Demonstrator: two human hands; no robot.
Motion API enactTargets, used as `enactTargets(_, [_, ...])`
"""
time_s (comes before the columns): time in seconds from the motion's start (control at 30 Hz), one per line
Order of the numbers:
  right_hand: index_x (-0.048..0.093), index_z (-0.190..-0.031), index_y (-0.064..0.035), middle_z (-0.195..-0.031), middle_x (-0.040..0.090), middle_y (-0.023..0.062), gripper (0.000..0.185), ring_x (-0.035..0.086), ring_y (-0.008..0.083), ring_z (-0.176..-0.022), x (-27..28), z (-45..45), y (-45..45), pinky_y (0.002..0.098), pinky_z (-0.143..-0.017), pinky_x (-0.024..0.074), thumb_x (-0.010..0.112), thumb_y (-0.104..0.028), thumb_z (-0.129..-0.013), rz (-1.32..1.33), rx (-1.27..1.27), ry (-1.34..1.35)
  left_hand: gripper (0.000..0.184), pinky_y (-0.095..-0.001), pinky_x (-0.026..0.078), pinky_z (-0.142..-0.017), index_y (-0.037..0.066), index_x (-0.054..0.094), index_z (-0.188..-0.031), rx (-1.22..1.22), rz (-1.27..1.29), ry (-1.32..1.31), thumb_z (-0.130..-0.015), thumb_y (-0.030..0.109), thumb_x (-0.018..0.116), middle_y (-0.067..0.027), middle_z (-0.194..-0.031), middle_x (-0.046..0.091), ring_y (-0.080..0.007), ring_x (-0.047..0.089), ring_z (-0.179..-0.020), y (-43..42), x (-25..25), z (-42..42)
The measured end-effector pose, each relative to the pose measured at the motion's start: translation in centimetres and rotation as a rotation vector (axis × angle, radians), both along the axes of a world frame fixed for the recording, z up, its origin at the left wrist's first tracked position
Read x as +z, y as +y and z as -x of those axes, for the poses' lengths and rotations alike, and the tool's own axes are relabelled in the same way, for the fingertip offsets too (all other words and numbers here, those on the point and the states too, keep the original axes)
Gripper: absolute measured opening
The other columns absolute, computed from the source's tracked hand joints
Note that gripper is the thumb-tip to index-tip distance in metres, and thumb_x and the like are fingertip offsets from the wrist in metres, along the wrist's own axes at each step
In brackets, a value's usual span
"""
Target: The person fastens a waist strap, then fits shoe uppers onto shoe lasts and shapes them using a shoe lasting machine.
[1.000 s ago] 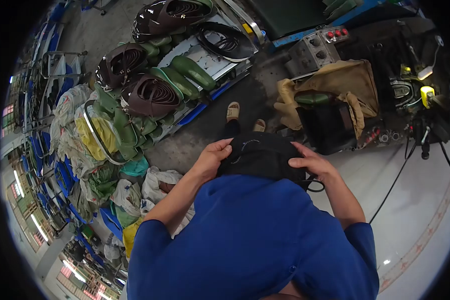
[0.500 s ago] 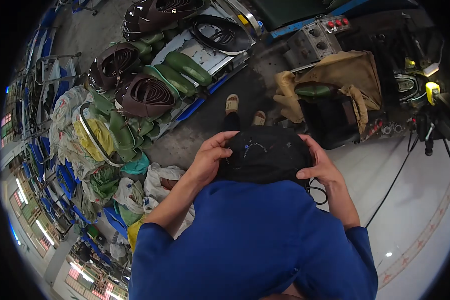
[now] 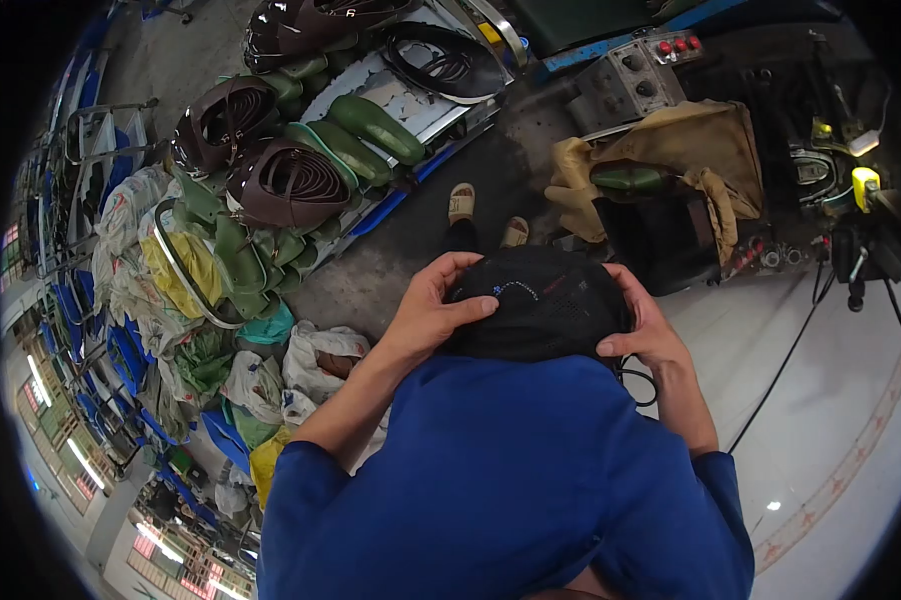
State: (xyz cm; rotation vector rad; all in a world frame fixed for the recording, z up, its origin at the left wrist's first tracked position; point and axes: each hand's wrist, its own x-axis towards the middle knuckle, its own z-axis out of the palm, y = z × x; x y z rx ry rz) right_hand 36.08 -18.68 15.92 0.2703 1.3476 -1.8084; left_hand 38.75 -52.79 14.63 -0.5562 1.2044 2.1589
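Note:
A black fabric item, like a soft pouch or a cap, is held in front of my body. It has small printed marks and a dotted arc on top. My left hand grips its left edge, with the thumb lying over the top. On the opposite edge my right hand holds it, thumb nearer my body and fingers at the far corner. Its underside is hidden. A thin black cord loop hangs by my right wrist.
Brown strap-like coils and green shoe lasts lie on a rack at upper left. Plastic bags pile up on the left. A brown cloth covers part of a machine with a control box at upper right.
My left thumb has moved right, further over the top of the black fabric item. The item looks more rounded and slightly turned. Both hands still hold it in nearly the same place.

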Motion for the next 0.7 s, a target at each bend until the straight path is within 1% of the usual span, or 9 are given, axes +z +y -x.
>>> enactTargets(0.03, [0.046,-0.156,-0.0060,-0.149,0.054,0.0055,0.112,0.049,0.0196,-0.141,0.0,0.0,0.0,0.0345,-0.123,0.0354,0.101,-0.007,-0.059,-0.002,0.001,-0.001,0.057,-0.0304,0.054,-0.104,0.002,0.058,-0.141,-0.012,0.012,0.001,-0.090,-0.004,0.083,-0.0056,-0.129,0.069,-0.0133,0.065,-0.118,0.1,0.1,0.0])
enactTargets(0.13, [0.046,-0.156,-0.0061,-0.149,0.054,0.0054,0.111,0.049,0.0197,-0.141,0.3,0.0,0.0,0.0343,-0.123,0.0348,0.100,-0.008,-0.059,-0.022,0.013,0.022,0.062,-0.0307,0.055,-0.105,0.003,0.058,-0.140,-0.031,0.019,-0.011,-0.086,-0.005,0.086,-0.0056,-0.129,0.069,-0.0138,0.065,-0.118,0.1,0.1,0.1])
enactTargets(0.27, [0.045,-0.157,-0.0063,-0.149,0.054,0.0054,0.112,0.049,0.0196,-0.142,0.7,0.1,-0.2,0.0342,-0.123,0.0345,0.100,-0.009,-0.059,-0.024,0.019,0.027,0.065,-0.0306,0.054,-0.106,0.003,0.058,-0.140,-0.056,0.051,0.018,-0.084,-0.005,0.088,-0.0058,-0.129,0.069,-0.0145,0.065,-0.118,0.3,0.6,0.3])
enactTargets(0.33, [0.044,-0.157,-0.0062,-0.149,0.054,0.0053,0.113,0.049,0.0195,-0.142,0.8,0.1,-0.2,0.0342,-0.123,0.0345,0.100,-0.009,-0.059,-0.025,0.018,0.022,0.065,-0.0297,0.056,-0.099,0.002,0.058,-0.137,-0.065,0.121,0.077,-0.082,0.002,0.092,-0.0065,-0.120,0.071,-0.0129,0.068,-0.110,0.5,1.1,0.4])
enactTargets(0.37, [0.044,-0.158,-0.0063,-0.149,0.054,0.0054,0.113,0.049,0.0195,-0.142,0.8,0.1,-0.2,0.0342,-0.123,0.0345,0.100,-0.009,-0.060,-0.027,0.022,0.027,0.065,-0.0297,0.056,-0.099,0.002,0.058,-0.137,-0.065,0.120,0.077,-0.082,0.002,0.092,-0.0065,-0.120,0.071,-0.0129,0.068,-0.110,0.5,1.2,0.4])
enactTargets(0.43, [0.043,-0.158,-0.0064,-0.149,0.053,0.0054,0.113,0.049,0.0195,-0.142,0.9,0.1,-0.1,0.0342,-0.124,0.0346,0.100,-0.008,-0.060,-0.030,0.024,0.033,0.078,-0.0311,0.053,-0.105,0.002,0.054,-0.142,-0.144,0.145,0.071,-0.076,-0.001,0.095,-0.0066,-0.131,0.067,-0.0146,0.064,-0.121,0.3,1.3,0.5])
enactTargets(0.57, [0.043,-0.158,-0.0068,-0.149,0.053,0.0054,0.112,0.049,0.0193,-0.142,0.9,0.1,0.0,0.0340,-0.123,0.0346,0.099,-0.008,-0.061,-0.035,0.032,0.044,0.086,-0.0321,0.052,-0.107,0.003,0.051,-0.145,-0.191,0.175,0.111,-0.073,0.000,0.097,-0.0074,-0.132,0.066,-0.0153,0.063,-0.123,0.4,1.5,0.5])
enactTargets(0.63, [0.043,-0.158,-0.0070,-0.149,0.053,0.0054,0.112,0.048,0.0191,-0.142,0.9,0.1,0.1,0.0339,-0.123,0.0345,0.099,-0.007,-0.061,-0.030,0.034,0.042,0.087,-0.0320,0.055,-0.100,0.004,0.050,-0.145,-0.194,0.266,0.250,-0.073,0.004,0.099,-0.0074,-0.122,0.069,-0.0152,0.067,-0.113,0.7,1.3,0.3])
enactTargets(0.7, [0.042,-0.158,-0.0071,-0.149,0.053,0.0052,0.112,0.048,0.0187,-0.142,0.9,0.1,0.0,0.0338,-0.123,0.0347,0.099,-0.006,-0.062,-0.023,0.033,0.056,0.089,-0.0323,0.055,-0.100,0.005,0.048,-0.147,-0.200,0.263,0.244,-0.073,0.005,0.099,-0.0079,-0.122,0.069,-0.0156,0.067,-0.113,0.5,1.4,0.3])
